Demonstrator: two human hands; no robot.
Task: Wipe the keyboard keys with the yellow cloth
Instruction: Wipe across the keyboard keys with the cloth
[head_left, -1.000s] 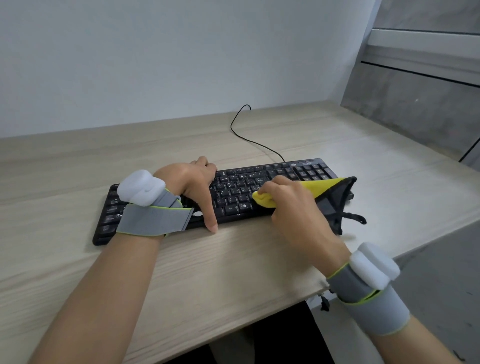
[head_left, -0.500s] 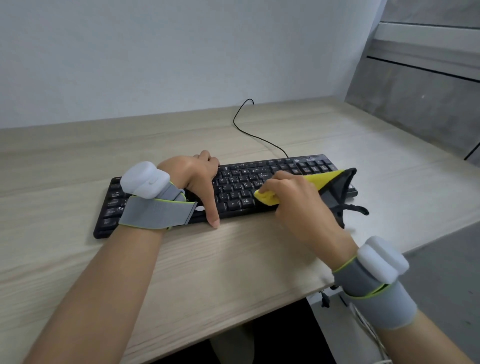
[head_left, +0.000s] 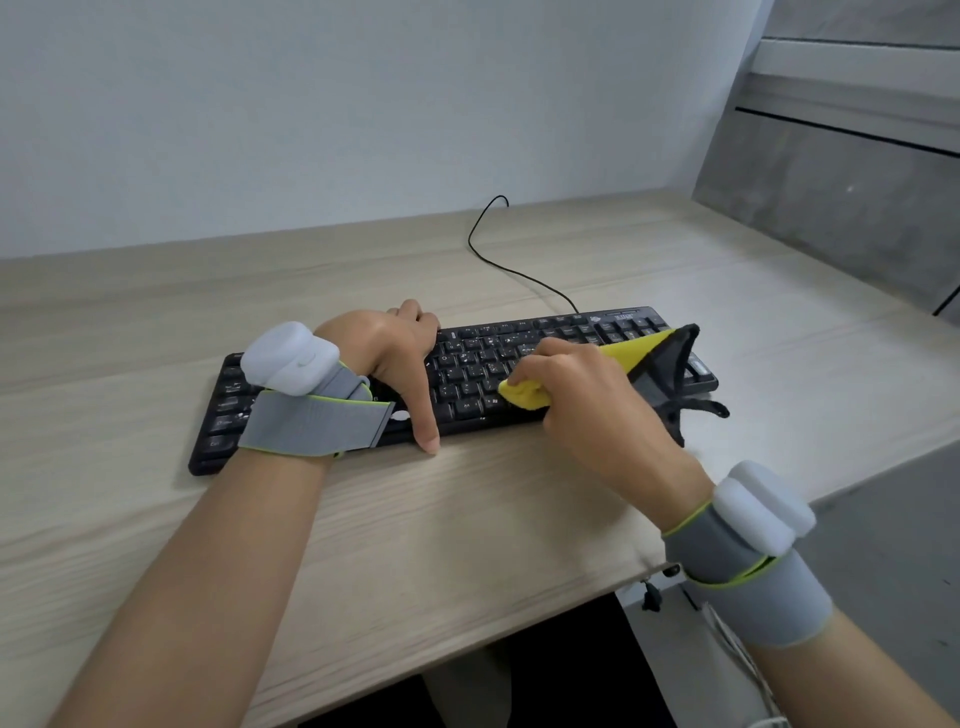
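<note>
A black keyboard (head_left: 483, 364) lies across the middle of the wooden desk (head_left: 467, 519). My left hand (head_left: 389, 353) grips its left-middle part, fingers curled over the far edge and thumb down against the near edge. My right hand (head_left: 582, 400) holds a yellow cloth (head_left: 524, 396) with a dark grey backing, bunched under the fingers and pressed on the lower key rows right of centre. The cloth's free end (head_left: 660, 358) trails over the keyboard's right part and hides the keys there.
The keyboard's black cable (head_left: 519, 270) runs back toward the white wall. A grey panel (head_left: 831, 208) stands at the desk's right side. The desk's front-right edge (head_left: 779, 499) drops off to a grey floor. Both wrists wear grey bands with white devices.
My right hand with the cloth has shifted slightly left and nearer along the keys. My left hand keeps the same hold on the keyboard.
</note>
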